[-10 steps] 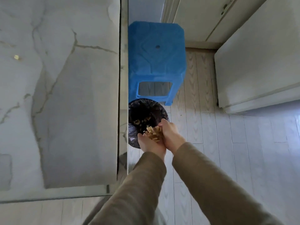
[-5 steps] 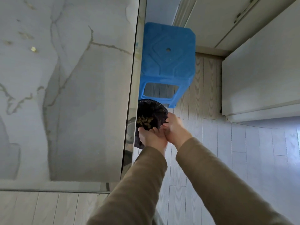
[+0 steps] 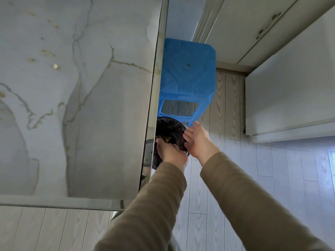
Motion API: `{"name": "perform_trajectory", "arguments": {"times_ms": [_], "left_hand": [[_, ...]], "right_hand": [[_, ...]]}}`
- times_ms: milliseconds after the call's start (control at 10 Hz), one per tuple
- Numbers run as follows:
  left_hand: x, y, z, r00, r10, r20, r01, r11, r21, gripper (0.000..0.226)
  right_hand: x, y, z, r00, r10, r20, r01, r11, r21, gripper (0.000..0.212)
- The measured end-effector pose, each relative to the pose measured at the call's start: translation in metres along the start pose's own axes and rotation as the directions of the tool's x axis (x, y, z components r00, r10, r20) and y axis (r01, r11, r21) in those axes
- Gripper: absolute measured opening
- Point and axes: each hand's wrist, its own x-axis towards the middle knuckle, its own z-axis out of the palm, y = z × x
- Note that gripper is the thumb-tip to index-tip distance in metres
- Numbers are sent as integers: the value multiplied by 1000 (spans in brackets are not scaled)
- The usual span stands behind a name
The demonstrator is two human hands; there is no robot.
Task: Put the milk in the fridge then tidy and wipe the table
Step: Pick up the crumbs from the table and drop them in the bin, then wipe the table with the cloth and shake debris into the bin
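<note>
Hovering over the round bin lined w/ a black plastic bag [image 3: 172, 130], both hands are out front, brown sleeves down to the wrists. L hand [image 3: 170, 153] is above the bin's near rim, back of hand up, fingers loosely extended and pointing down into the bag. Nothing shows in its grip, tho the palm side is hidden. R hand [image 3: 198, 139] is just beside it at the bin's right rim, fingers loosely spread, thumb apart, holding nothing. Down in the bag there's a small heap of tan scraps [image 3: 164, 138] right by the L hand's fingertips.

The bin stands on the pale wood-plank floor [image 3: 235, 178], tucked against the edge of the grey marble-look table w/ gold veins [image 3: 72, 115], which fills the left of the view. The tabletop has a few small tan crumbs [image 3: 55, 66] scattered toward its far left.

A blue plastic stool w/ a hole in its seat [image 3: 188, 75] stands just beyond the bin, right beside the table edge, w/ its near leg by the R hand's fingertips. On the right is a white boxy appliance [image 3: 290, 87], well apart from the hands. Behind it are cream cupboard doors w/ metal handles [image 3: 241, 24].
</note>
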Motion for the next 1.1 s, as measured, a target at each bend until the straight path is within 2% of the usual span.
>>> {"name": "perform_trajectory", "arguments": {"times_ms": [100, 200, 300, 400, 500, 600, 700, 800, 900, 1000, 1100], "left_hand": [[-20, 8, 4, 993, -61, 97, 65, 997, -36, 61], [-42, 19, 9, 972, -81, 219, 87, 996, -18, 53], [-61, 31, 7, 971, -27, 238, -3, 992, 126, 28], [-79, 49, 3, 962, 30, 270, -57, 994, 92, 30], [-99, 67, -2, 949, 41, 314, -68, 995, 75, 28], [-119, 93, -9, 939, 52, 339, -109, 983, 150, 26], [-134, 128, -17, 940, 83, 331, -145, 975, 167, 21], [-143, 167, -29, 931, 117, 347, -207, 950, 234, 21], [-149, 207, -36, 916, 117, 383, -234, 933, 275, 21], [-149, 253, -41, 900, 132, 415, -259, 928, 266, 19], [-149, 307, -40, 879, 108, 465, -272, 914, 301, 18]], "right_hand": [[-11, -3, 0, 999, 36, -34, -36, 999, 8, 41], [-24, -6, 3, 999, 26, -36, -24, 998, 59, 27], [-44, -10, 6, 1000, 2, -24, -1, 998, 66, 23], [-67, -17, 11, 1000, -29, 8, 28, 995, 100, 24], [-95, -24, 22, 997, -52, 53, 43, 987, 156, 37], [-124, -35, 41, 996, -64, 70, 50, 982, 184, 32], [-146, -42, 68, 989, -74, 125, 49, 980, 191, 23], [-165, -49, 103, 980, -115, 163, 98, 989, 107, 13], [-175, -57, 135, 971, -150, 185, 131, 985, 112, 32], [-184, -64, 173, 965, -144, 220, 110, 981, 158, 37], [-193, -80, 222, 930, -296, 216, 285, 955, 82, 26]]}}
